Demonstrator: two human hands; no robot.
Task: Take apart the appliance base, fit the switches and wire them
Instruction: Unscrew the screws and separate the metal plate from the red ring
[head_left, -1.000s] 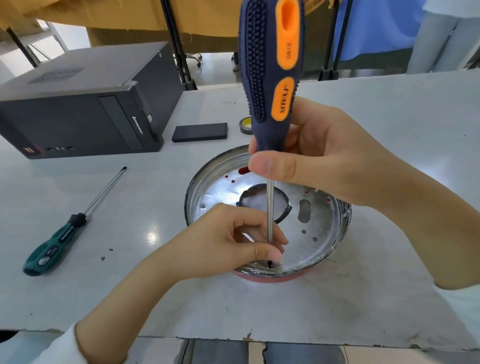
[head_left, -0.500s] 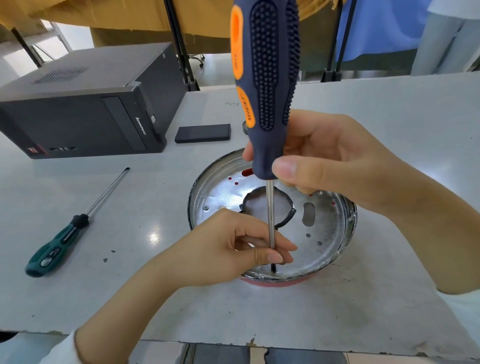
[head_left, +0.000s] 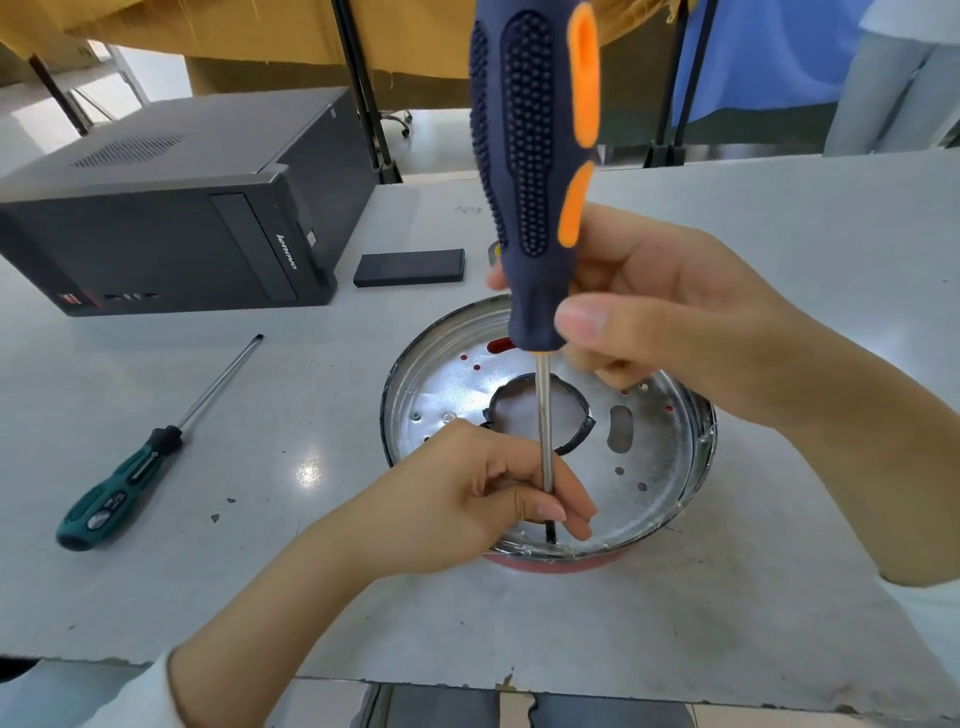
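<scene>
Right hand (head_left: 670, 332) wrapped round the lower end of a big screwdriver with a knobbly navy-blue handle and orange inlays (head_left: 530, 171), thumb pressed across the front of the collar, fingers curled behind. Held upright, handle rising past the top of the view, bare steel shaft running straight down. Left hand (head_left: 467, 504) curled low around that shaft, thumb and fingertips pinching it just above the tip, wrist lying over the near rim of the work. Tip dark and planted at the near inner edge of the round, shallow, shiny metal appliance base with a red underside (head_left: 660, 452); whether seated in a screw head, cannot tell, fingers in the way.

Base sitting flat on the pale grey worktable (head_left: 779, 234), near its front edge, centre-right. Large round opening ringed in black in the middle of the pan, an oblong slot and small holes scattered to the right, red showing through holes at the far side.

Well to the left on the table, a second screwdriver with a green-and-black handle and long thin shaft (head_left: 119, 493), lying diagonally, untouched. Behind it, a black desktop computer case on its side (head_left: 171, 218). Between case and base, a flat black rectangular slab (head_left: 409, 266). A roll of tape partly hidden behind the blue handle.
</scene>
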